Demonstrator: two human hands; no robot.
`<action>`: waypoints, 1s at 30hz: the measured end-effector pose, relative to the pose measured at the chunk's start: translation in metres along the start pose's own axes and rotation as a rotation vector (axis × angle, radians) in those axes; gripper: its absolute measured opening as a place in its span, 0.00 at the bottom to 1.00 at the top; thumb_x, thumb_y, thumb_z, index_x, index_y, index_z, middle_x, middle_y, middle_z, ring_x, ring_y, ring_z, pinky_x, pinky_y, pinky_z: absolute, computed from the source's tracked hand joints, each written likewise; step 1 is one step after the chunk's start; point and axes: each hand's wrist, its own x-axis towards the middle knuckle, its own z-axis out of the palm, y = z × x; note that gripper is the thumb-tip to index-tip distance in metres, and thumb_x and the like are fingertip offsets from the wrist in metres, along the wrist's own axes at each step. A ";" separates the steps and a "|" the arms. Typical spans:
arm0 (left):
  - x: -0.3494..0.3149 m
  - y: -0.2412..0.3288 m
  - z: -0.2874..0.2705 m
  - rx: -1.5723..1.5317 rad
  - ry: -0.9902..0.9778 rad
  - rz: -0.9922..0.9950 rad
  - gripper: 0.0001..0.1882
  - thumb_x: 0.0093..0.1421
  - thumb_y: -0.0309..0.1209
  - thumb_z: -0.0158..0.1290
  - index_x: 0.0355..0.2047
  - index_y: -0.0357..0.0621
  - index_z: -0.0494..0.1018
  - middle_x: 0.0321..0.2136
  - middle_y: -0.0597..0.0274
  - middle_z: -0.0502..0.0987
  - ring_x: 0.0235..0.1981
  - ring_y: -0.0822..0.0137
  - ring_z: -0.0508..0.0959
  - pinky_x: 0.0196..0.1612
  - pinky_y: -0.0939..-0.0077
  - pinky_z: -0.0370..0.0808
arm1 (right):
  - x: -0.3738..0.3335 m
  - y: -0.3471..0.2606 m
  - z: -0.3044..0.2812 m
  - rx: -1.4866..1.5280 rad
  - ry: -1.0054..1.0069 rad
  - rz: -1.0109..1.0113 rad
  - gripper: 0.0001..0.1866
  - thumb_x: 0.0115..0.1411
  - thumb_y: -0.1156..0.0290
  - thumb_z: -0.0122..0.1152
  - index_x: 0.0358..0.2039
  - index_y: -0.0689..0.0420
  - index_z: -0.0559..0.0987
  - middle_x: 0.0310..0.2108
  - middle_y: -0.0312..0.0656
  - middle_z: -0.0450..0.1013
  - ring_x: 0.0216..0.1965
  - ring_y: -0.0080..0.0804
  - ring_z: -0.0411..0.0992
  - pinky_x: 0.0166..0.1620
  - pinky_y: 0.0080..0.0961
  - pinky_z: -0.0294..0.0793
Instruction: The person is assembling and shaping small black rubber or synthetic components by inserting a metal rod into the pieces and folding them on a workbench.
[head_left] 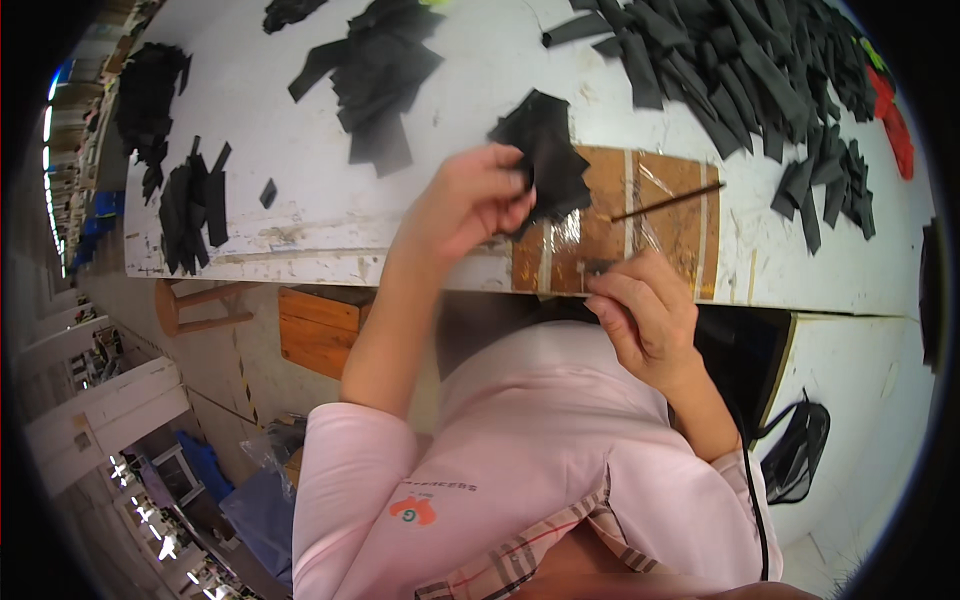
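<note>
My left hand has its fingers curled at the left edge of a small pile of black fabric pieces. Dark cloth shows between its thumb and fingertips. Under part of that pile lies a brown board with strips of clear tape, at the table's near edge. Over the board's near edge is my right hand, its thumb and fingers pinched together. A small dark bit shows by its fingertips, too small to name. A thin brown rod slants across the board's right part.
The white table carries a large heap of black fabric strips at the far right, a smaller bunch below it, and black piles toward the left. Red cloth lies at the right edge. A wooden stool stands left below.
</note>
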 end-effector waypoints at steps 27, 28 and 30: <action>-0.079 -0.043 0.049 0.261 -0.124 0.051 0.17 0.54 0.30 0.46 0.43 0.33 0.64 0.28 0.60 0.73 0.21 0.77 0.68 0.24 0.86 0.65 | -0.024 0.004 -0.026 0.521 -0.144 0.520 0.06 0.42 0.76 0.63 0.21 0.62 0.76 0.16 0.34 0.67 0.20 0.19 0.63 0.24 0.16 0.61; -0.079 -0.041 0.048 0.259 -0.124 0.051 0.17 0.54 0.30 0.46 0.43 0.33 0.64 0.28 0.60 0.73 0.21 0.77 0.68 0.24 0.86 0.65 | -0.024 0.005 -0.027 0.541 -0.167 0.591 0.06 0.43 0.75 0.63 0.21 0.63 0.76 0.16 0.34 0.67 0.20 0.18 0.62 0.24 0.16 0.60; -0.077 -0.034 0.045 0.349 -0.270 0.096 0.15 0.55 0.30 0.45 0.40 0.33 0.67 0.30 0.61 0.73 0.25 0.78 0.69 0.27 0.88 0.66 | -0.021 0.009 -0.029 0.538 -0.211 0.596 0.06 0.43 0.74 0.63 0.21 0.63 0.76 0.15 0.34 0.66 0.19 0.17 0.62 0.23 0.16 0.60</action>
